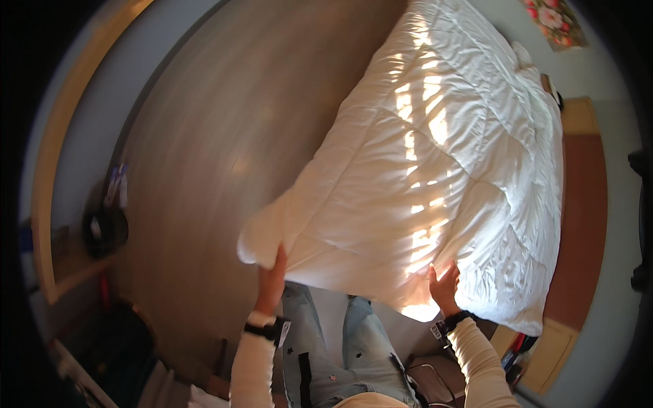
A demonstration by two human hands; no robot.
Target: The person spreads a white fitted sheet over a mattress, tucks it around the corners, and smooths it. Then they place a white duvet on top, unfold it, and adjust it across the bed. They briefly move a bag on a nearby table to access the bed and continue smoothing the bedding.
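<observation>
A large white quilted comforter (381,183) spreads away from me to the upper right, with bands of sunlight across it. My left hand (271,281) grips its near edge close to the left corner, which sticks out past the hand. Farther right, my right hand (445,288) holds the same near edge, and the cloth bunches into folds there. Both hands are closed on the fabric, their fingertips partly hidden by it. Between the hands the edge hangs in front of my legs. Each wrist wears a dark band.
Wooden floor (211,149) lies to the left. A reddish-brown panel with pale wood ends (578,224) stands along the right wall. A dark round object (105,230) is at the left, near a wooden frame (49,149). A brown bag (435,381) sits beside my legs.
</observation>
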